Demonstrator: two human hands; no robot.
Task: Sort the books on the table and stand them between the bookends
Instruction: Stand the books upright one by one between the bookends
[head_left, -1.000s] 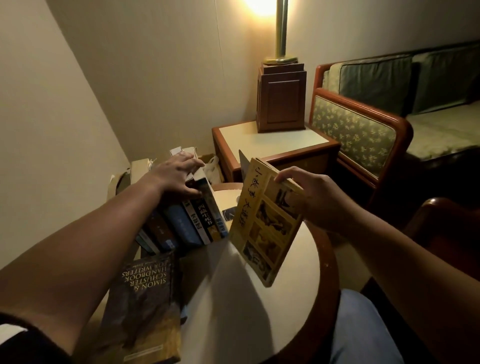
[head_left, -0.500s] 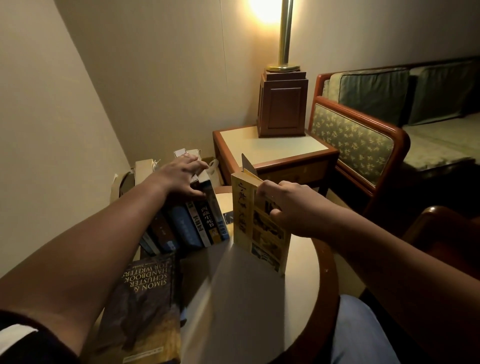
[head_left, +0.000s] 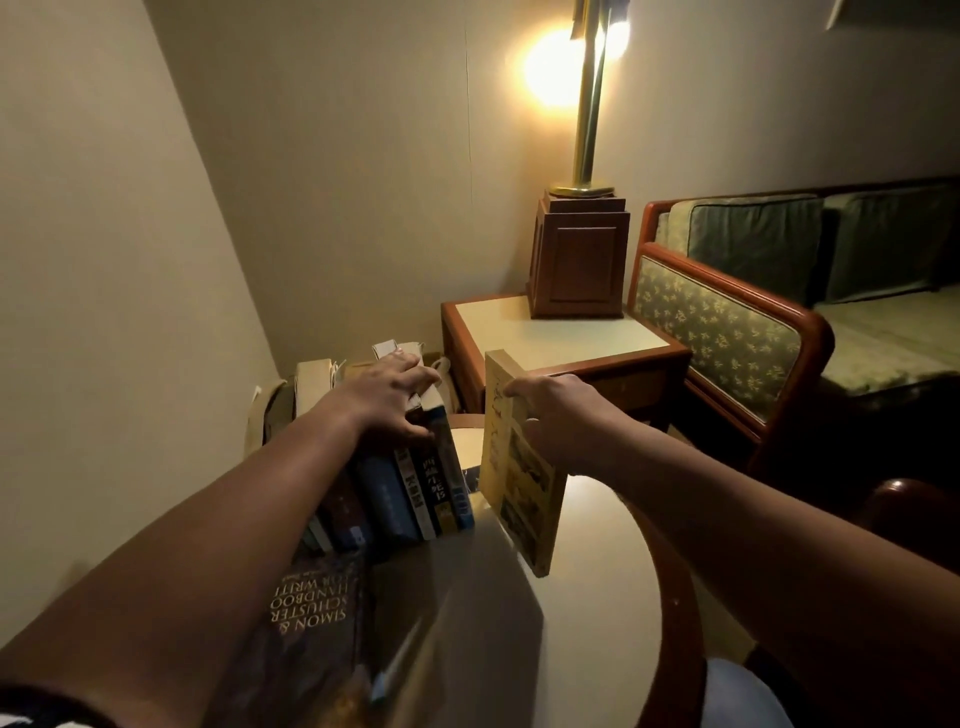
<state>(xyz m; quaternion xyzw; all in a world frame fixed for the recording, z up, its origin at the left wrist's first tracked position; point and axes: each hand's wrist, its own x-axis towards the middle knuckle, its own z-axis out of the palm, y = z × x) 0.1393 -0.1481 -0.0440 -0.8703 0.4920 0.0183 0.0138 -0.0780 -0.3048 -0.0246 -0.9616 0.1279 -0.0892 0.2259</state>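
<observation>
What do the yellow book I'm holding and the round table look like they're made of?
The yellow book looks like a paperback: thin, matte, yellowed card cover, no gloss. The round table has a pale smooth top, possibly laminate, catching lamp sheen, inside a glossy reddish wood rim.

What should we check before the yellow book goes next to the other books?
1. Right hand grips the yellow book: ok.
2. Yellow book close to upright: ok.
3. Left hand presses on the row of books: ok.
4. Gap between row and yellow book: ok.
5. Bookends in place: cannot tell, none shows.
6. Every book standing: not ok, the handbook lies flat on the table.
</observation>
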